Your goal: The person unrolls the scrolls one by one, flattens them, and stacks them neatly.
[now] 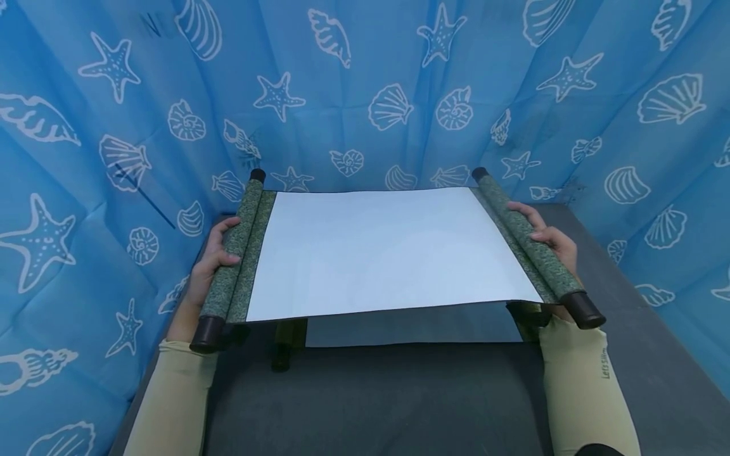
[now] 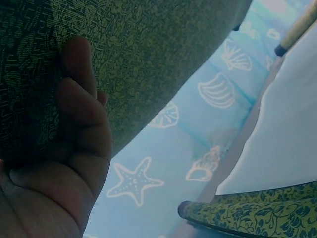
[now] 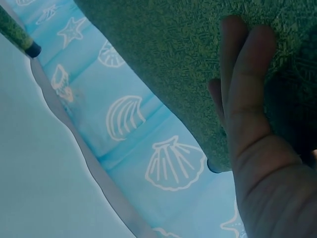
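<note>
A scroll with blank white paper [image 1: 393,253] is spread open between two green-patterned rollers with dark end caps, raised above the grey surface. My left hand [image 1: 205,272] grips the left roller [image 1: 219,297], thumb on the near face and fingers around its outer side. On the other side, my right hand [image 1: 556,244] holds the right roller [image 1: 556,278] from outside. Close up, the left wrist view has the left hand [image 2: 79,163] against green patterned cloth [image 2: 143,54]. Similarly, the right hand [image 3: 260,144] touches the cloth [image 3: 163,44] in the right wrist view.
Beneath the raised scroll lies a second scroll, its pale sheet [image 1: 410,326] and roller [image 1: 291,342] partly hidden. Both sit on a dark grey surface [image 1: 371,399]. A blue curtain [image 1: 365,69] with white shells and starfish surrounds the back and sides.
</note>
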Demonstrator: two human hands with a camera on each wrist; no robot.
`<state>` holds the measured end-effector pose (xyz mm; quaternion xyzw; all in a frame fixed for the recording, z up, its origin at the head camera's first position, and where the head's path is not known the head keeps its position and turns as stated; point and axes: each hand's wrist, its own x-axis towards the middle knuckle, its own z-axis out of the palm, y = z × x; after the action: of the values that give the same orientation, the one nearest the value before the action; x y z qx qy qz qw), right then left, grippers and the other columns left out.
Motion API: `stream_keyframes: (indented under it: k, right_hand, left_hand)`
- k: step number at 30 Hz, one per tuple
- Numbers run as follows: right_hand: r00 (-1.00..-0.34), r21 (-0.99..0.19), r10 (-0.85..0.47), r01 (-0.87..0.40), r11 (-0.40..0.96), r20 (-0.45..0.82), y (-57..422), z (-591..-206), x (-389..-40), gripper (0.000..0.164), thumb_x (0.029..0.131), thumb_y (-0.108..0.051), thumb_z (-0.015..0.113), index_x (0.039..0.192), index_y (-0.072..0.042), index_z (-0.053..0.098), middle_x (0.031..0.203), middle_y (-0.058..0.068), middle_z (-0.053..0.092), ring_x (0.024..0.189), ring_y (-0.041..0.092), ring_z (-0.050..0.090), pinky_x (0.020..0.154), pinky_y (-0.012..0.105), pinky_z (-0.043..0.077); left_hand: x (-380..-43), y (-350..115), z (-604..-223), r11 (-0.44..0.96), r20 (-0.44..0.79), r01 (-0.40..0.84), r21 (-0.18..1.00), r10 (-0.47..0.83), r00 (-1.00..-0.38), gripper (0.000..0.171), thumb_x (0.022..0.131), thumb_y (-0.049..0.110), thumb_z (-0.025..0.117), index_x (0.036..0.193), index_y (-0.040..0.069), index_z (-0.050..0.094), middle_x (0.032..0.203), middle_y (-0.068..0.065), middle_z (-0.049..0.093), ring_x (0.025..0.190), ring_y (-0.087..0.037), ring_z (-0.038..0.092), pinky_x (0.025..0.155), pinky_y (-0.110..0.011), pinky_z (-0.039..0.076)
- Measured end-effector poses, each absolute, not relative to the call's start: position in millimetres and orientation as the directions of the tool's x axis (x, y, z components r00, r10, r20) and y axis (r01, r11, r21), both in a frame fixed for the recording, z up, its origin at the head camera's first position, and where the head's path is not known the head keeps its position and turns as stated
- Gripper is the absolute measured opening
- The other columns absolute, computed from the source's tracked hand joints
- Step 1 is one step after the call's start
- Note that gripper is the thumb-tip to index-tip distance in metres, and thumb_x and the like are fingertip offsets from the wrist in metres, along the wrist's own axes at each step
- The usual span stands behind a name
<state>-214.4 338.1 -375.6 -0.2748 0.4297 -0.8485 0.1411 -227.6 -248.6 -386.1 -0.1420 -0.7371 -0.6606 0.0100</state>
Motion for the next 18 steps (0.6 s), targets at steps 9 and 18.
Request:
stream_keyframes:
  k: [9, 18]
  right_hand:
    - [-0.861, -0.894, -0.348, -0.228, -0.387, 0.37, 348.7, -382.5, -221.6, 0.06, 0.108, 0.0, 0.004, 0.165, -0.002, 0.023, 0.161, 0.008, 0.033, 0.133, 0.017, 0.051, 0.103, 0.026, 0.048]
    - [-0.905, -0.94, -0.29, -0.339, 0.05, 0.311, 368.6, -388.9, -238.7, 0.05, 0.108, -0.004, 0.037, 0.156, -0.018, 0.045, 0.159, -0.008, 0.03, 0.162, 0.021, 0.004, 0.116, 0.024, 0.019]
  left_hand:
    - [-226.0, -253.4, -386.7, 0.036, 0.22, 0.232, 0.972, 0.2, -0.955, 0.073, 0.094, -0.003, 0.037, 0.162, -0.005, 0.011, 0.175, -0.018, -0.012, 0.162, -0.029, -0.023, 0.13, -0.054, -0.014]
    - [-226.4, -254.0, -385.3, 0.026, 0.244, 0.255, 0.967, 0.208, -0.947, 0.07, 0.094, -0.005, 0.036, 0.159, -0.008, 0.012, 0.173, -0.023, -0.011, 0.161, -0.032, -0.024, 0.13, -0.054, -0.015]
